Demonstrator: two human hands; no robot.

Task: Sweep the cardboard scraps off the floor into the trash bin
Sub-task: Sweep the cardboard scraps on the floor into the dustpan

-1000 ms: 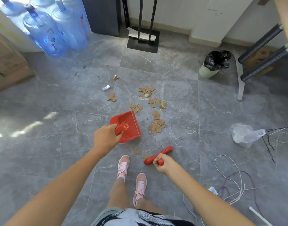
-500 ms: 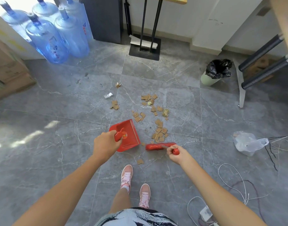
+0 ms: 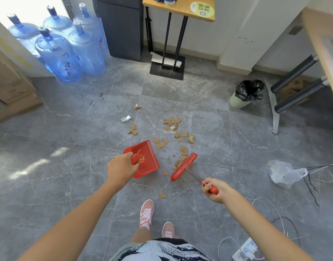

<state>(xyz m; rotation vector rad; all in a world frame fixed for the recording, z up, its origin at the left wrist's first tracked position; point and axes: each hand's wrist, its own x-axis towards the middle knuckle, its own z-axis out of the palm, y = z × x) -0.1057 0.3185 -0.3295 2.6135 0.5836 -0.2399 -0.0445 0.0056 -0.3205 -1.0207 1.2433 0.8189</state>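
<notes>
Bare grey marble-veined tile floor (image 3: 209,113) stays open around the flat cardboard scraps (image 3: 173,132). Left hand (image 3: 122,168) fingers grip the red plastic dustpan (image 3: 148,159); right hand (image 3: 216,189) fingers clasp the red brush (image 3: 183,166) (head among near scraps). Black-lined trash bin (image 3: 244,95) sits far right.

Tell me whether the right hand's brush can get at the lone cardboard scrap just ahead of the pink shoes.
Probably yes. The lone scrap lies on bare floor between the brush and the shoes, with nothing around it; the right hand would only need to draw the brush back.
</notes>
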